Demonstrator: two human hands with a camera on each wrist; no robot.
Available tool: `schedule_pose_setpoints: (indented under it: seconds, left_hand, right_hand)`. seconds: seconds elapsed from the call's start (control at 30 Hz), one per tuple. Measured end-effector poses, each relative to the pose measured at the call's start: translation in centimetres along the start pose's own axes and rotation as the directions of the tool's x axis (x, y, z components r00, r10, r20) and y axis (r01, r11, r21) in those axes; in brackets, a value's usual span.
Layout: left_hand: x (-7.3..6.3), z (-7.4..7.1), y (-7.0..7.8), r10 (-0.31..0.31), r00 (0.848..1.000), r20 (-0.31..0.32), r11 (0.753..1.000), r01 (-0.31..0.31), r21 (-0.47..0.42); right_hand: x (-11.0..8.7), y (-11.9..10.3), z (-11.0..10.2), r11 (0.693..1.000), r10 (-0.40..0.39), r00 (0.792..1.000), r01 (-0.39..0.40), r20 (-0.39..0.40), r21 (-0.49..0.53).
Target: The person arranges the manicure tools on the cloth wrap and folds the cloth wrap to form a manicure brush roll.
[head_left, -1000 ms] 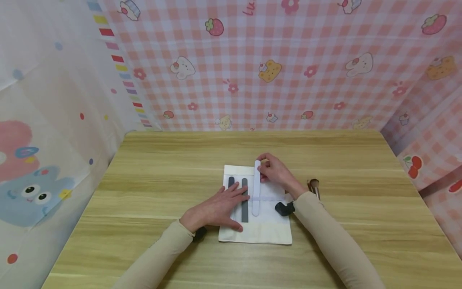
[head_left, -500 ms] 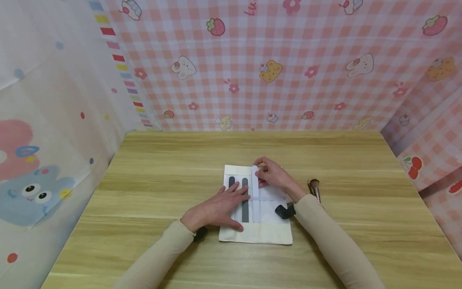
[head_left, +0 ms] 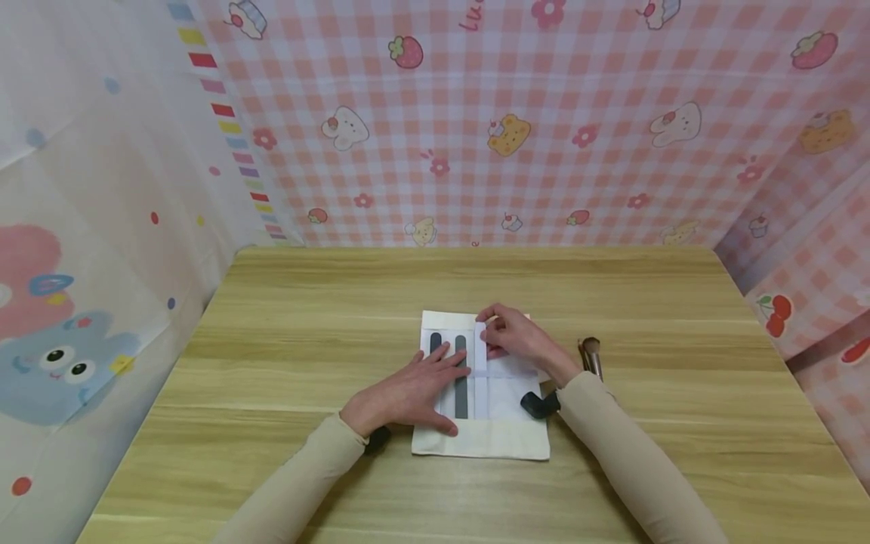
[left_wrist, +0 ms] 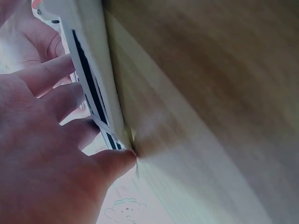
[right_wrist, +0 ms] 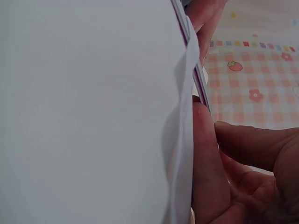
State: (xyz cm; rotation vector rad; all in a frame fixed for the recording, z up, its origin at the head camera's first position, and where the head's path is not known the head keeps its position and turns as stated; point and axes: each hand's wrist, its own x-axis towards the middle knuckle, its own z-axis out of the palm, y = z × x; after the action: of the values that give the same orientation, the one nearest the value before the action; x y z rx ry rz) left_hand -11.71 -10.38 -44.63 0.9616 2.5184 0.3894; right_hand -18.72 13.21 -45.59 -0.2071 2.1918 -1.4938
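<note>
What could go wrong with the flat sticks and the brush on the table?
The long, flat, pale strip could snag on the pale fabric band crossing it if the right hand, pinching its upper part, pushes it further.

The left hand, reaching over the long, flat, dark grey strip, might nudge it crooked.

The beige cloth right sleeve is so near the brown-bristled brush that it might bump it.

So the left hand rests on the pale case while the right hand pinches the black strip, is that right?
Not quite: the right hand pinches the white strip, not the black strip, as the head view shows. The left hand does rest on the pale case.
</note>
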Motion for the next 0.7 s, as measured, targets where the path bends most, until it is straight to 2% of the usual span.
schedule_pose_setpoints:
  seconds: [0.33, 0.7]
  left_hand:
    - [0.10, 0.03, 0.03, -0.019, 1.000, 0.018, 1.000, 0.019, 0.010]
    - [0.01, 0.02, -0.05, -0.009, 1.000, 0.014, 1.000, 0.009, 0.020]
  right_hand:
    - [-0.07, 0.16, 0.25, 1.000, -0.009, 1.000, 0.009, -0.011, -0.017]
    - [-0.50, 0.05, 0.08, 0.974, -0.103, 0.988, 0.076, -0.114, -0.214]
